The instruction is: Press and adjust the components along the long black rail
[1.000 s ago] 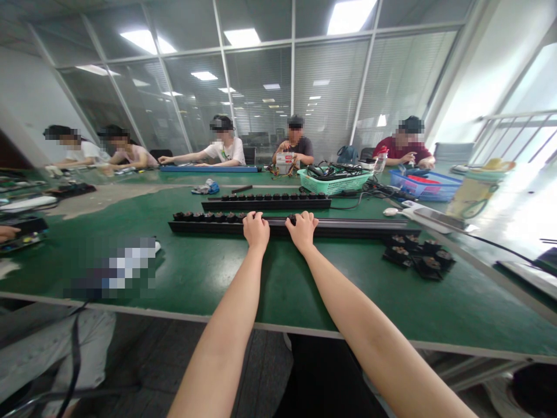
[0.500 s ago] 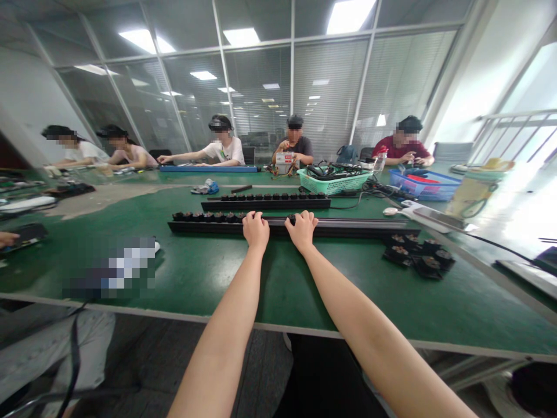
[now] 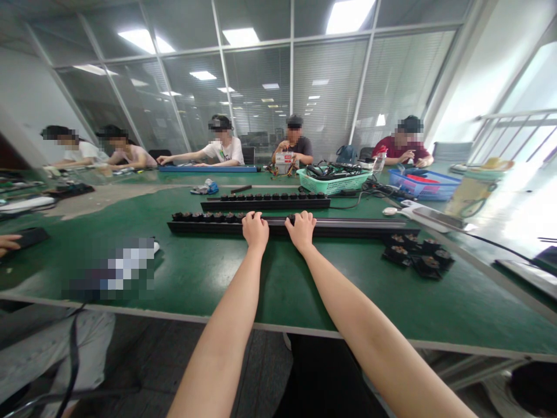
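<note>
A long black rail (image 3: 357, 228) lies across the green table in front of me, its left part filled with a row of small black modules (image 3: 209, 217) with metallic-looking tops. My left hand (image 3: 256, 231) is closed over the rail at the right end of that row. To the right of it, my right hand (image 3: 301, 229) is closed on a small dark module (image 3: 291, 219) at the rail; the fingers partly hide it. Several loose black modules (image 3: 429, 264) lie in a cluster by the rail's right end.
Behind the rail lies a second black rail (image 3: 265, 204) carrying modules. Farther back are a green basket (image 3: 335, 184) of cables, a blue basket (image 3: 429, 188) and a blue bar (image 3: 209, 169). Co-workers sit along the far side; another person's hand (image 3: 7, 244) shows at left.
Both my hands stay in place on the rail with hardly any movement. At the left edge, the other person's hand and the dark object by it have shifted slightly.
</note>
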### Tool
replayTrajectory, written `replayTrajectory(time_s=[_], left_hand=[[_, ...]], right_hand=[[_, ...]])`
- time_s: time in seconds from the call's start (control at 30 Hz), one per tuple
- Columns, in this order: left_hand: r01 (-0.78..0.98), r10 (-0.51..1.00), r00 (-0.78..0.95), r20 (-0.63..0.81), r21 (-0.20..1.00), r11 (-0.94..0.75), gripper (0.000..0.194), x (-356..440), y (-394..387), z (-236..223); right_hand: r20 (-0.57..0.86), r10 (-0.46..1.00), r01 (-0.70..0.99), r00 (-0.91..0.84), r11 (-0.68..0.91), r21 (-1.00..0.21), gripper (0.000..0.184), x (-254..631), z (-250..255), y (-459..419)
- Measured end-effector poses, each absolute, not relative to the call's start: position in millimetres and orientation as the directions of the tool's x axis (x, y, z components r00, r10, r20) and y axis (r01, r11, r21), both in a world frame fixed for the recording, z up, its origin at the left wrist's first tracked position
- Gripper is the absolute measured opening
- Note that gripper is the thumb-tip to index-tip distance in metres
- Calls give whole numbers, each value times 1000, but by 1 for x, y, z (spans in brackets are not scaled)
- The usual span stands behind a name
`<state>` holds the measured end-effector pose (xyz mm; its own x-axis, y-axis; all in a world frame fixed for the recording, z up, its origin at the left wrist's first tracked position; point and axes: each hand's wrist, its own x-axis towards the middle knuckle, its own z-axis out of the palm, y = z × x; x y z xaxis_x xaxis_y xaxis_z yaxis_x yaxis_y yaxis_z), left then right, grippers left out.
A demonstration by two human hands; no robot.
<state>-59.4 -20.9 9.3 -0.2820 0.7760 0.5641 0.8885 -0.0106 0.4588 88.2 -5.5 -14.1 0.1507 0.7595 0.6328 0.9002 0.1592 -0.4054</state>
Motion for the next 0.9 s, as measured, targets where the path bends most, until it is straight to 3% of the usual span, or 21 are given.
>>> replayTrajectory(time_s=[0.9], left_hand=[[891,778,-277,564,455,-13,38,-60,-21,10]], right_hand=[[614,773,896,158,149,-418,32,89,-14,-4]])
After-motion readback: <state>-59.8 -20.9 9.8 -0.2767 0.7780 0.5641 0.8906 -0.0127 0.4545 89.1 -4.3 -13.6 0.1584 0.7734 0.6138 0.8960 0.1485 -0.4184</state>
